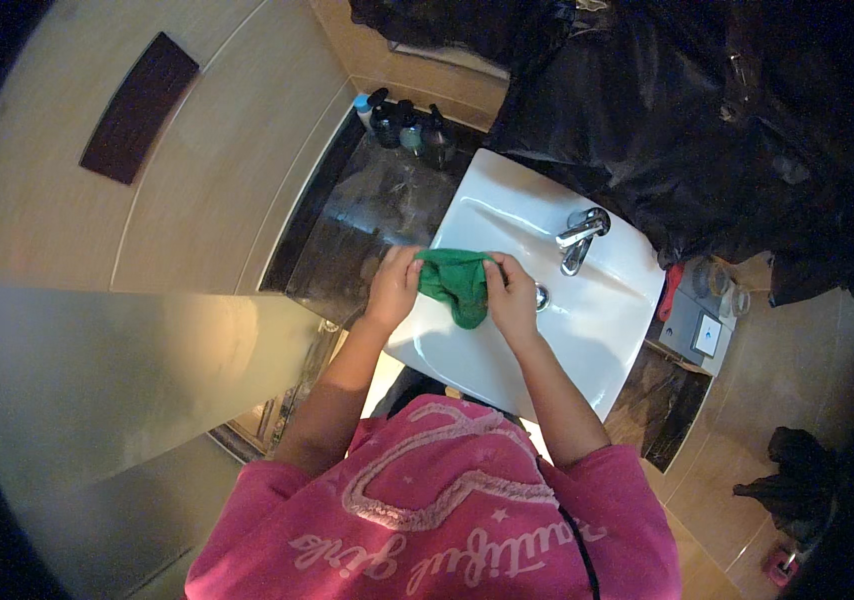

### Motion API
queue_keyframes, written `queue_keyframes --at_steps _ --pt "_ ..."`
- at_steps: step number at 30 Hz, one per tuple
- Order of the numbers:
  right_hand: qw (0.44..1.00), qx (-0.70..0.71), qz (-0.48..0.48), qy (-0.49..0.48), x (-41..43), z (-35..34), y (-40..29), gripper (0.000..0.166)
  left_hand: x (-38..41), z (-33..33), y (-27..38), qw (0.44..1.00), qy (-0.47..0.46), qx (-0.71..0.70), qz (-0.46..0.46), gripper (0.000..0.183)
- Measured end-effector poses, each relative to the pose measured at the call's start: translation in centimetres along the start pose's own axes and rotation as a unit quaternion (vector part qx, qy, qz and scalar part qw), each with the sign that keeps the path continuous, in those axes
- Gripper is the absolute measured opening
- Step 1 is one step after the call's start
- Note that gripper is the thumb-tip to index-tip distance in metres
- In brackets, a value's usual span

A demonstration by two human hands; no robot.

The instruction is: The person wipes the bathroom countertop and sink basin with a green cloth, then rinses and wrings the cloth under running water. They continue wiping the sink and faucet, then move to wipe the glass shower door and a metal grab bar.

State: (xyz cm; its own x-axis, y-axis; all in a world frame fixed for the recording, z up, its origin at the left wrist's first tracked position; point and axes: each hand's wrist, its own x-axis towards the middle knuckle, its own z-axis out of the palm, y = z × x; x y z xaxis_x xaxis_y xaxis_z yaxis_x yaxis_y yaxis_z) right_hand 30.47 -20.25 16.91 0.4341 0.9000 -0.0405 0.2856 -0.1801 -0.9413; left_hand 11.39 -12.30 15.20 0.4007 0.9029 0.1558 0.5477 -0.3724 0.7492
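Observation:
A small green cloth item [458, 289], perhaps a sock, is stretched between my two hands over the left part of a white washbasin [464, 360]. My left hand [395, 289] grips its left upper edge with thumb and fingers. The right upper edge is pinched in my right hand [509, 296]. The lower end of the cloth hangs down in a rounded fold. Right of my right hand are the round metal drain [542, 297] and the chrome tap [583, 238].
Several pump bottles [408, 135] stand on the dark stone counter [367, 202] at the back left. Dark garments [659, 112] hang behind the basin. To the right are a grey box [686, 322], a red object [669, 292] and clear containers [710, 277].

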Motion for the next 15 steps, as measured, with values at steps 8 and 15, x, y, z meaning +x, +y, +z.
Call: queue_keyframes --at_steps 8,15 --pt "0.944 -0.162 -0.166 0.233 8.0 1.0 -2.7 0.048 12.7 5.4 3.8 0.993 0.034 -0.093 0.069 0.031" --pt "0.891 -0.428 -0.068 0.137 10.1 3.0 4.4 0.05 12.0 9.6 0.1 0.968 -0.108 0.203 0.103 0.047"
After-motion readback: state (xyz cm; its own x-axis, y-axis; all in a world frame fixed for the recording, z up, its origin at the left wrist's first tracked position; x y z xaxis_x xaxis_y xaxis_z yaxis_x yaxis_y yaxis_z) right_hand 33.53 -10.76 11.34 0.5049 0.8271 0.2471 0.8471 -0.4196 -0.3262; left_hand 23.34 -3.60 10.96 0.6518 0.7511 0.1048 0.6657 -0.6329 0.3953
